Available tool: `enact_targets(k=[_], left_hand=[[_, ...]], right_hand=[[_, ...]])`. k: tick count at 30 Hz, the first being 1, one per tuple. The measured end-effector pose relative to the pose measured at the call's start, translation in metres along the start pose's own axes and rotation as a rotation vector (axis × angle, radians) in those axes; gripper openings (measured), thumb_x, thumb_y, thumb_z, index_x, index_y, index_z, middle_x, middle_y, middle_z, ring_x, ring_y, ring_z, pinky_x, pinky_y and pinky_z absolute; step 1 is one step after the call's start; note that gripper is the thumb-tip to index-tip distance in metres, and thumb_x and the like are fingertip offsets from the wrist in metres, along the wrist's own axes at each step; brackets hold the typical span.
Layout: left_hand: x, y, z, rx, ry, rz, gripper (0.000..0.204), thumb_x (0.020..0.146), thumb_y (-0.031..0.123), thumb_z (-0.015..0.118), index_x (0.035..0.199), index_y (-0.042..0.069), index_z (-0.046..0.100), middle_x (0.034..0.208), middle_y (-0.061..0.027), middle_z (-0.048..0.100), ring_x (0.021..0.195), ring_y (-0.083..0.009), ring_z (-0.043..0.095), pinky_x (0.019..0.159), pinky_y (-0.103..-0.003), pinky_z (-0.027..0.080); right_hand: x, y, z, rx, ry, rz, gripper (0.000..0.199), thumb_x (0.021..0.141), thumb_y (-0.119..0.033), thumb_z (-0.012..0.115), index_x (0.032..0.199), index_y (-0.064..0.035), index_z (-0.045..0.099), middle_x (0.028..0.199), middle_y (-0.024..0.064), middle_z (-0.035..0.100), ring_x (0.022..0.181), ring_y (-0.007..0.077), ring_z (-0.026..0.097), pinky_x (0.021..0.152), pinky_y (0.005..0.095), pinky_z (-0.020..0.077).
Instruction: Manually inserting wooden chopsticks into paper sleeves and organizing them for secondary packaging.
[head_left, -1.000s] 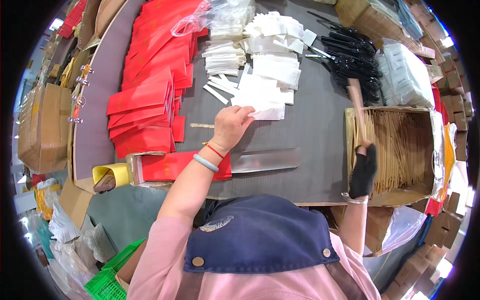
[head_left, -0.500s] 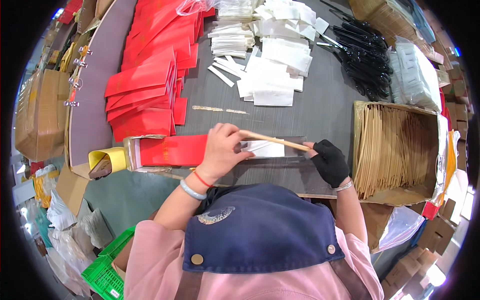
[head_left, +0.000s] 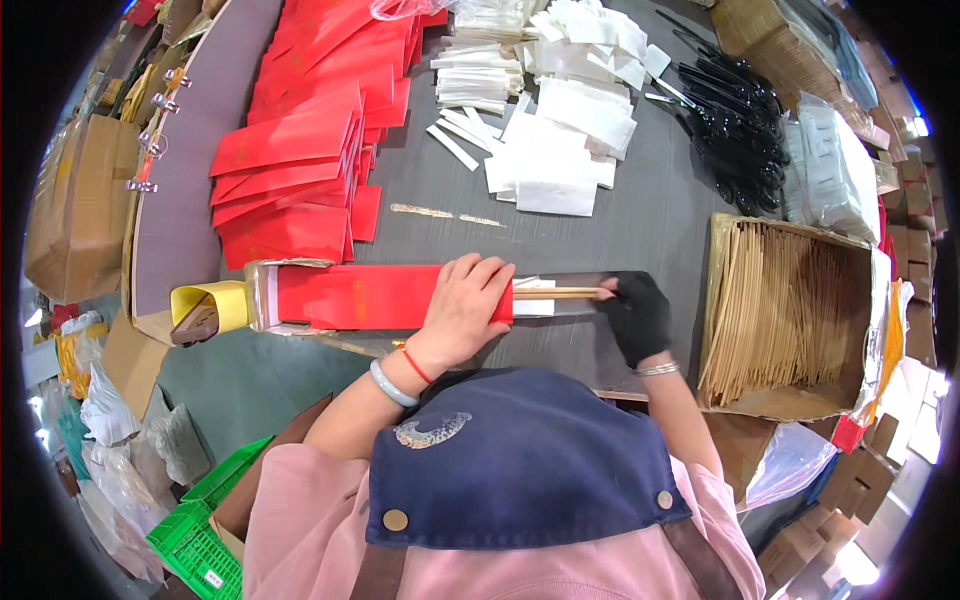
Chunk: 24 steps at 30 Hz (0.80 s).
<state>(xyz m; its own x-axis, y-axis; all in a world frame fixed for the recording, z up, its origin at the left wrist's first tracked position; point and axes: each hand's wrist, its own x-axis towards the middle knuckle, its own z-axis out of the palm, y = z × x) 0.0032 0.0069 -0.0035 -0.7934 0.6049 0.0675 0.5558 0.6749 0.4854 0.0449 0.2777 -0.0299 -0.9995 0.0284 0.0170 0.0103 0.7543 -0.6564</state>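
Note:
A long red paper sleeve (head_left: 370, 297) lies in front of me, its left end in an open cardboard box (head_left: 263, 300). My left hand (head_left: 465, 312) is closed over the sleeve's right end, fingers along the top and thumb at the near edge. A pair of wooden chopsticks (head_left: 555, 293) runs level from that end to my right hand (head_left: 637, 318), which wears a black fingerless glove and pinches their right tips. Their left part is hidden at the sleeve and my left hand. Below the sticks, a white paper packet (head_left: 535, 306) shows, partly covered.
Red sleeves (head_left: 290, 170) are heaped at the far left. White packets (head_left: 560, 150) lie mid-table, black spoons (head_left: 735, 130) beyond to the right. A cardboard box of chopsticks (head_left: 785, 310) stands right of my glove. A yellow band (head_left: 215, 307) sits at the table's left edge.
The chopsticks went from slanting between both hands to lying level at the sleeve's end. My left hand moved right onto the sleeve, which now reaches farther right. My right hand shifted slightly left.

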Motion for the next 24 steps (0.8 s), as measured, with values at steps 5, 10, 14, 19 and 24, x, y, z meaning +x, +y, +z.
enact_targets(k=[5, 10, 14, 19, 24], left_hand=[[0.015, -0.001, -0.002, -0.045, -0.017, 0.059, 0.073, 0.062, 0.017, 0.082, 0.130, 0.011, 0.054, 0.121, -0.0103, 0.054, 0.113, -0.0311, 0.049, 0.096, -0.043, 0.040], [0.028, 0.000, -0.027, 0.070, -0.223, 0.163, 0.053, 0.062, 0.011, 0.076, 0.113, 0.018, 0.060, 0.111, -0.0127, 0.054, 0.103, -0.0332, 0.051, 0.087, -0.044, 0.044], [0.051, -0.012, -0.099, 0.219, -0.291, 0.286, 0.015, 0.070, 0.009, 0.062, 0.085, 0.011, 0.061, 0.092, -0.0151, 0.055, 0.087, -0.0343, 0.057, 0.072, -0.045, 0.049], [0.050, -0.094, -0.161, 0.373, 0.176, 0.083, 0.032, 0.068, 0.004, 0.070, 0.100, 0.006, 0.062, 0.119, -0.0169, 0.055, 0.112, -0.0389, 0.052, 0.095, -0.044, 0.046], [-0.004, -0.043, -0.041, 0.108, 0.211, -0.369, 0.077, 0.067, 0.039, 0.084, 0.131, 0.007, 0.054, 0.142, -0.0198, 0.041, 0.133, -0.0423, 0.035, 0.111, -0.058, 0.026]], right_hand=[[0.007, -0.063, 0.052, 0.567, -0.164, -0.032, 0.048, 0.074, -0.018, 0.081, 0.115, -0.0078, 0.058, 0.106, 0.0098, 0.062, 0.089, 0.0216, 0.063, 0.079, 0.0367, 0.0500], [0.019, -0.061, 0.002, -0.240, -0.150, -0.287, 0.073, 0.057, -0.039, 0.087, 0.119, -0.0121, 0.059, 0.111, 0.0073, 0.061, 0.110, 0.0275, 0.054, 0.093, 0.0447, 0.0385], [0.022, -0.060, -0.026, -0.267, -0.078, -0.244, 0.067, 0.059, -0.035, 0.086, 0.115, -0.0117, 0.059, 0.109, 0.0082, 0.061, 0.105, 0.0296, 0.056, 0.091, 0.0433, 0.0408], [0.026, -0.057, -0.044, -0.253, 0.044, -0.140, 0.061, 0.060, -0.031, 0.086, 0.110, -0.0099, 0.059, 0.103, 0.0090, 0.062, 0.097, 0.0316, 0.059, 0.090, 0.0428, 0.0419], [0.016, -0.067, -0.028, -0.323, -0.033, -0.172, 0.060, 0.060, -0.031, 0.086, 0.109, -0.0106, 0.059, 0.102, 0.0074, 0.060, 0.096, 0.0299, 0.058, 0.089, 0.0423, 0.0404]])
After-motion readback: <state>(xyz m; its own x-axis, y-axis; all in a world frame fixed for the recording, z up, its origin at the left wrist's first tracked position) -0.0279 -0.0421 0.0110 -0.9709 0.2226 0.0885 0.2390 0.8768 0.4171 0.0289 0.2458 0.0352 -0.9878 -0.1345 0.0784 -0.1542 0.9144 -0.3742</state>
